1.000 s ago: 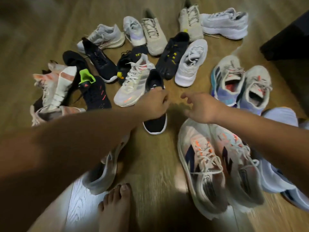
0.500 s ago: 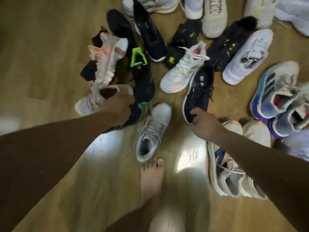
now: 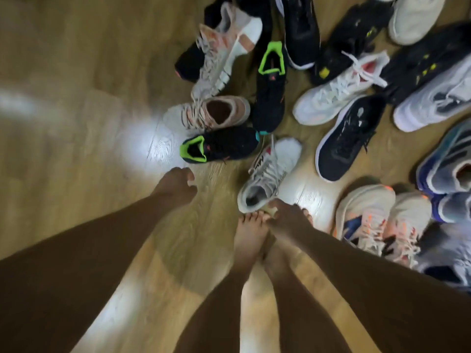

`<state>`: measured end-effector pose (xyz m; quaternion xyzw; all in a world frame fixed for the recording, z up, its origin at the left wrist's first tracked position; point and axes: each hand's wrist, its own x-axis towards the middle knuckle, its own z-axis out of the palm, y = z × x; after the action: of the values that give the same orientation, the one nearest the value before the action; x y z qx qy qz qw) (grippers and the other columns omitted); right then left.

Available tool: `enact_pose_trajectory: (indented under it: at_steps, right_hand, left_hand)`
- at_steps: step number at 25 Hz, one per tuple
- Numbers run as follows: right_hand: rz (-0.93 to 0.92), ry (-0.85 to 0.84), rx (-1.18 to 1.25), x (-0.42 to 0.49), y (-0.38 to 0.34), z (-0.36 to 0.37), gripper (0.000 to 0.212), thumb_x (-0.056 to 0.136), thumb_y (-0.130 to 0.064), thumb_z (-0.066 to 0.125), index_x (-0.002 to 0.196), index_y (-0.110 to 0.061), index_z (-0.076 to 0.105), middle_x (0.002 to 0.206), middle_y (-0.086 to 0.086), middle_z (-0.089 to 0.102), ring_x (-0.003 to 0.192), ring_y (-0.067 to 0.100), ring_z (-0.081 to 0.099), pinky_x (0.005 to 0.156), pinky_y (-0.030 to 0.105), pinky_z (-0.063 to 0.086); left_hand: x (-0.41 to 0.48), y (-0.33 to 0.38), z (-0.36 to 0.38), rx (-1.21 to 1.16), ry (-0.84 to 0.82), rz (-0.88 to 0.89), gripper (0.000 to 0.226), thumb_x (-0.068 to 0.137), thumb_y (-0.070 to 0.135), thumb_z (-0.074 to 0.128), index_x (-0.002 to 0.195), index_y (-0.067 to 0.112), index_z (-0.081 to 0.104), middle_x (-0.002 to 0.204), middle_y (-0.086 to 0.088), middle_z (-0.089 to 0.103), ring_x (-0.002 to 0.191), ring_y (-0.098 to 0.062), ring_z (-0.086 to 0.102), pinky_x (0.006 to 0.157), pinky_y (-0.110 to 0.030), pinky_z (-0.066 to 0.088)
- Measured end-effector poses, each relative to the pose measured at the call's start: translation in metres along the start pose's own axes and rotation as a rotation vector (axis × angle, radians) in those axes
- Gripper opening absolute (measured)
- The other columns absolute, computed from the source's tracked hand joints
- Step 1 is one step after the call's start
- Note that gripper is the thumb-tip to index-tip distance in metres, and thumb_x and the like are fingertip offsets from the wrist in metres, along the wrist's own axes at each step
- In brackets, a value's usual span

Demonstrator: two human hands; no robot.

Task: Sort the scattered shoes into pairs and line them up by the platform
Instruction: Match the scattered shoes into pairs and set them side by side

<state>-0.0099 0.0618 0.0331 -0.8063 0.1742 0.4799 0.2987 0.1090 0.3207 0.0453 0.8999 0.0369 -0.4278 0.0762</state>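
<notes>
Many sneakers lie scattered on the wooden floor. A black sneaker with a neon-green collar (image 3: 221,147) lies on its side, and its match (image 3: 270,98) stands just behind it. My left hand (image 3: 178,186) hovers just below the first one, fingers loosely curled and empty. A white-grey sneaker (image 3: 271,174) points away from me. My right hand (image 3: 288,219) pinches its heel, right beside my bare foot (image 3: 251,240). Two pink-white sneakers (image 3: 209,113) (image 3: 224,44) lie at the left of the pile.
A white-and-orange pair (image 3: 382,220) stands side by side at the right, with blue sneakers (image 3: 448,161) behind it. A black white-soled sneaker (image 3: 346,141), a white sneaker (image 3: 339,90) and several more shoes fill the top right. Bare wooden floor (image 3: 76,98) spreads to the left.
The view has swung left and down. My left hand has come off the shoes at the left and pulled back. My right hand has moved from the black sneaker's heel to the white-grey sneaker's heel.
</notes>
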Motion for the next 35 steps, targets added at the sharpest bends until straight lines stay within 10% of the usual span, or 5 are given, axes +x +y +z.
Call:
enact_pose_trajectory:
  at_steps: [9, 16, 20, 29, 35]
  right_hand:
    - [-0.01, -0.127, -0.221, -0.013, 0.045, -0.094, 0.017, 0.086, -0.029, 0.05, 0.101, -0.033, 0.056, 0.115, 0.0, 0.065, 0.101, 0.02, 0.061, 0.076, 0.027, 0.045]
    - [-0.192, -0.003, -0.27, 0.074, -0.009, -0.169, 0.056, 0.088, -0.016, 0.06, 0.14, -0.022, 0.041, 0.115, 0.011, 0.063, 0.085, 0.022, 0.06, 0.065, 0.027, 0.047]
    - [-0.364, 0.459, -0.261, 0.159, -0.075, -0.211, 0.071, 0.083, -0.012, 0.062, 0.147, -0.017, 0.031, 0.139, 0.015, 0.045, 0.109, 0.033, 0.054, 0.086, 0.037, 0.048]
    - [-0.244, 0.527, -0.547, 0.17, -0.105, -0.189, 0.047, 0.089, -0.037, 0.061, 0.128, -0.011, 0.054, 0.125, 0.027, 0.053, 0.122, 0.045, 0.041, 0.092, 0.052, 0.045]
    - [-0.633, 0.497, -0.473, 0.069, -0.12, -0.153, 0.031, 0.077, -0.008, 0.067, 0.107, -0.004, 0.069, 0.1, 0.018, 0.067, 0.1, 0.039, 0.055, 0.08, 0.043, 0.05]
  left_hand:
    - [-0.012, 0.09, -0.01, -0.127, -0.004, -0.025, 0.035, 0.088, 0.024, 0.056, 0.122, 0.017, 0.057, 0.124, -0.005, 0.057, 0.097, -0.023, 0.059, 0.074, -0.024, 0.042]
    - [0.062, 0.076, -0.013, -0.285, 0.096, -0.229, 0.058, 0.092, 0.041, 0.053, 0.139, 0.012, 0.037, 0.106, -0.014, 0.06, 0.08, -0.03, 0.063, 0.057, -0.03, 0.049]
    - [0.101, 0.055, 0.0, -0.308, -0.044, -0.178, 0.043, 0.089, 0.041, 0.061, 0.114, 0.005, 0.061, 0.105, -0.018, 0.068, 0.094, -0.035, 0.066, 0.084, -0.042, 0.056]
    - [0.08, -0.018, 0.011, -0.484, -0.01, -0.081, 0.043, 0.089, 0.033, 0.067, 0.062, 0.015, 0.038, 0.057, 0.0, 0.039, 0.054, -0.015, 0.04, 0.052, -0.03, 0.029]
    - [0.06, -0.071, -0.015, -0.167, -0.047, -0.027, 0.032, 0.09, 0.029, 0.062, 0.119, 0.015, 0.062, 0.095, -0.008, 0.063, 0.093, -0.03, 0.062, 0.071, -0.032, 0.046]
